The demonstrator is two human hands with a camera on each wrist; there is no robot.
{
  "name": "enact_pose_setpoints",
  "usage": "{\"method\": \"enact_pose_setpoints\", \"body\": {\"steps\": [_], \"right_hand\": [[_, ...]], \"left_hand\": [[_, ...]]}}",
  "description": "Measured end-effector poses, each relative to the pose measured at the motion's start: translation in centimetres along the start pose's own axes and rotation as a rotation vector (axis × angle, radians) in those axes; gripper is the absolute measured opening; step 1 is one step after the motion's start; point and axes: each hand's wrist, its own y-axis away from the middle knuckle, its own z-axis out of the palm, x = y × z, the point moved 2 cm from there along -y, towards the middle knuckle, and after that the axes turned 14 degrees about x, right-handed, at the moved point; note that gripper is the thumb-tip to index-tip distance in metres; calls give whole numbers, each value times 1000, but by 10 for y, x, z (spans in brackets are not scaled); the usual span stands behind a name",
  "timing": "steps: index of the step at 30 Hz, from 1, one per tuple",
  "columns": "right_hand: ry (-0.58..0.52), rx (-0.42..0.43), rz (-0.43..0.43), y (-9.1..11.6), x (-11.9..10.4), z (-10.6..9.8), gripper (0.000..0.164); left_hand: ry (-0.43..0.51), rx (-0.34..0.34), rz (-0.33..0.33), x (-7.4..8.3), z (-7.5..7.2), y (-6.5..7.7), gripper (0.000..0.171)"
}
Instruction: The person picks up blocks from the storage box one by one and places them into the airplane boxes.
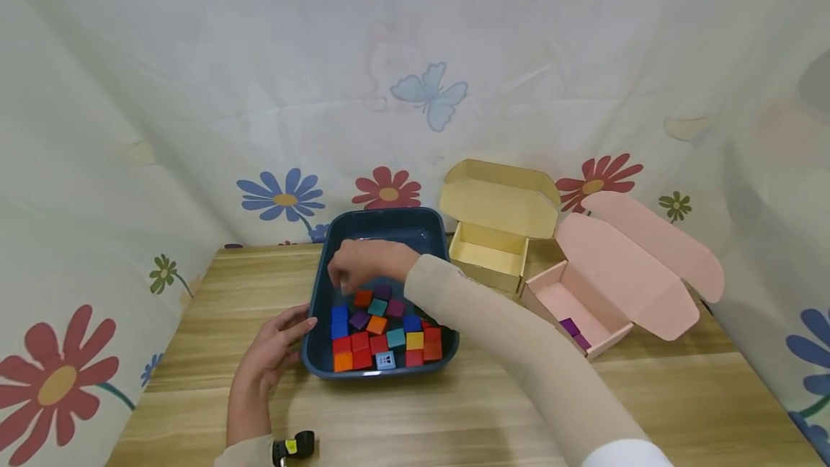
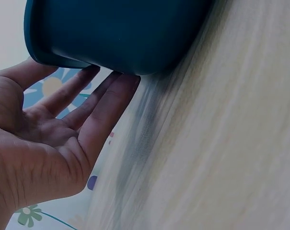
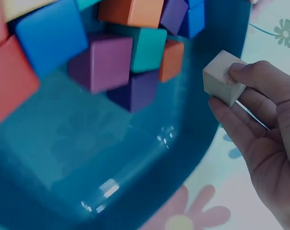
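Observation:
A dark blue tray point(image 1: 379, 375) stands on the table with several coloured cubes in its near half, red, orange, blue, teal, purple and yellow. My right hand point(image 1: 366, 259) is over the tray's left side. In the right wrist view it pinches a pale wooden cube point(image 3: 224, 79) between thumb and fingers, above the tray floor beside a purple cube point(image 3: 104, 62) and an orange cube point(image 3: 171, 60). My left hand point(image 1: 275, 344) touches the tray's left side; the left wrist view shows its fingers point(image 2: 113, 103) extended against the tray wall point(image 2: 116, 38).
Right of the tray, a yellow box point(image 1: 489, 276) stands with its lid up. Farther right is an open pink box point(image 1: 545, 276) holding purple cubes point(image 1: 576, 334). A floral curtain point(image 1: 292, 92) hangs behind the wooden table point(image 1: 402, 424).

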Motion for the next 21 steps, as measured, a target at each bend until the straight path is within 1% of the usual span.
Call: {"method": "enact_pose_setpoints", "body": {"steps": [3,7,11,15,18,21], "right_hand": [[54,-16,-2,9,1,-10,26],[146,-54,-39,28,2,-25,28],[224,-75,-58,60,8,-46,33],[326,-95,-68,94,21,-62,33],[385,-116,-87,119,30,-71,31],[402,-110,-112,145,39,-80,26]], "left_hand": [[6,2,-4,0,1,-1,63],[17,9,-10,0,1,-1,63],[14,8,-12,2,5,-2,63],[5,-10,-9,5,7,-4,64],[7,-17,-16,3,6,-3,64],[16,-17,-23,1,2,-1,64]]}}
